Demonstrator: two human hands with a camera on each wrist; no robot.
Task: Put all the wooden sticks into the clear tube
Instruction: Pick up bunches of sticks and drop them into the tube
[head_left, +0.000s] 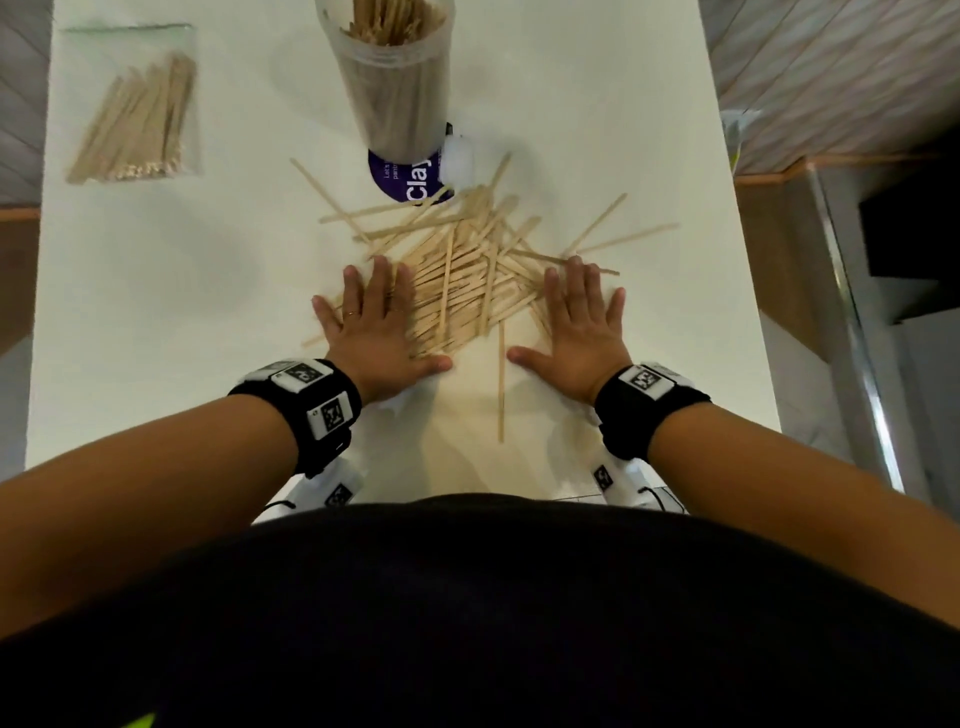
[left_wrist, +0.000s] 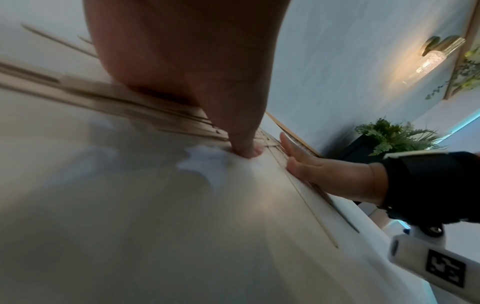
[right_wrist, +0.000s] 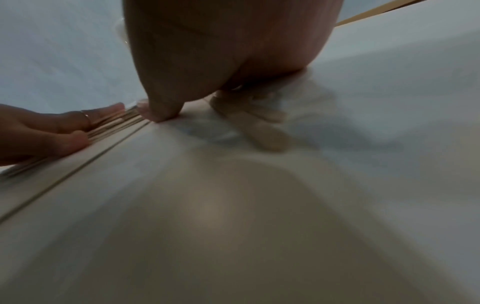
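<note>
A loose pile of flat wooden sticks (head_left: 457, 270) lies in the middle of the white table (head_left: 182, 270). The clear tube (head_left: 397, 78) stands upright behind the pile and holds several sticks. My left hand (head_left: 371, 325) lies flat, fingers spread, on the pile's left edge. Flat on the pile's right edge rests my right hand (head_left: 576, 317). One stick (head_left: 501, 379) lies apart between the hands, pointing toward me. In the left wrist view my thumb (left_wrist: 241, 142) presses the table beside the sticks (left_wrist: 124, 102). The right wrist view shows my left hand (right_wrist: 52, 131) on sticks.
A clear bag of more wooden sticks (head_left: 137, 124) lies at the table's back left. A purple "Clay" packet (head_left: 415, 174) and a white lump (head_left: 460, 161) sit at the tube's base. The table's right edge drops to the floor beside a metal rail (head_left: 857, 338).
</note>
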